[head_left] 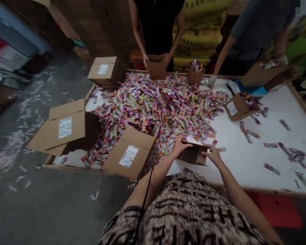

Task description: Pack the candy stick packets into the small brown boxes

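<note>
Close to my body, at the table's near edge, a small open cardboard box [193, 154] sits between my hands. My left hand [181, 146] is closed on its left rim, thumb along the far edge. The right far corner is gripped by my right hand [213, 154], fingers curled over the wall. The part of the box's inside that shows is dark and brown. Just beyond it spreads a large heap of small colourful packets [158, 105]. A labelled cardboard box [130, 153] with its flaps up stands left of my left hand.
More labelled boxes stand at the left, one large [68, 127] and one farther back [105, 71]. A tilted box of packets [241, 106] lies right, near scattered packets [293, 153]. Across the white table [265, 173], one person holds a box [157, 68]; another's gloved hand [212, 81] touches the table.
</note>
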Motion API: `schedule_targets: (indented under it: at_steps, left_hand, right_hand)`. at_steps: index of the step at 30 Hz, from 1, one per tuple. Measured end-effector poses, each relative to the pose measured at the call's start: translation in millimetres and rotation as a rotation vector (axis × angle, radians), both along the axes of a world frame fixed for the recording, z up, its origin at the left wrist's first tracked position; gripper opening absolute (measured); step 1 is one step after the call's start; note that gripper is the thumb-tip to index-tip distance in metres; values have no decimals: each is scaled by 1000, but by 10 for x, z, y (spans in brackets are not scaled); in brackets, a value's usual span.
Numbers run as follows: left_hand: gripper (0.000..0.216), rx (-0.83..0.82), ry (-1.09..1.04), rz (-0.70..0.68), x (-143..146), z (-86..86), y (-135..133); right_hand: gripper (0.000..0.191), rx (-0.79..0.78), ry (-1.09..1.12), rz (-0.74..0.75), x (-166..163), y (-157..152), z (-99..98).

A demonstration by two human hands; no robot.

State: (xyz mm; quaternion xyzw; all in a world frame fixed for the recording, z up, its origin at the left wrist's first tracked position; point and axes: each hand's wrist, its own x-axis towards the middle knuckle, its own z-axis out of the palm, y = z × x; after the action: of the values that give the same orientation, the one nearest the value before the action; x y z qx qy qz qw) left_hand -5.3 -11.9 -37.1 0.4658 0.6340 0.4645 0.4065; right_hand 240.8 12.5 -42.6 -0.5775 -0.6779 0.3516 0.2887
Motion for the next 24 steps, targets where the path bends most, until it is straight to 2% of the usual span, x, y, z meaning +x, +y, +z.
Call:
schedule_targets:
  at_steps: [3, 6, 8, 11, 14, 16, 19, 22, 24]
  left_hand:
    - [54, -32, 20, 48, 37, -102, 7]
    - [51, -32, -37, 45, 25, -177, 12]
    - [40, -26, -120, -39, -30, -208, 5]
    - [23, -38, -186, -161, -136, -236, -26]
    - [18, -37, -166, -198, -182, -252, -77]
    - [21, -48, -159, -240, -192, -260, -111]
    - [33, -93, -184, -335, -294, -237, -156]
    - [47, -81, -190, -410, -514, -108, -231]
    - [43, 17, -78, -454, -609, 35, -321]
  right_hand:
    - [52, 158, -47, 204, -38, -136, 294]
    - [74, 319, -269, 332, -206, -425, 437]
    - [73, 401, -362, 289, -309, -581, 418]
    - [52, 472, -364, 177, -373, -669, 310]
    - [34, 501, -332, 152, -360, -713, 231]
    - [28, 520, -369, 155, -349, -780, 210]
    - [37, 539, -505, 141, -352, -883, 206]
    - [40, 506, -594, 146, -378, -869, 210]
    - [37, 463, -606, 145, -404, -769, 206]
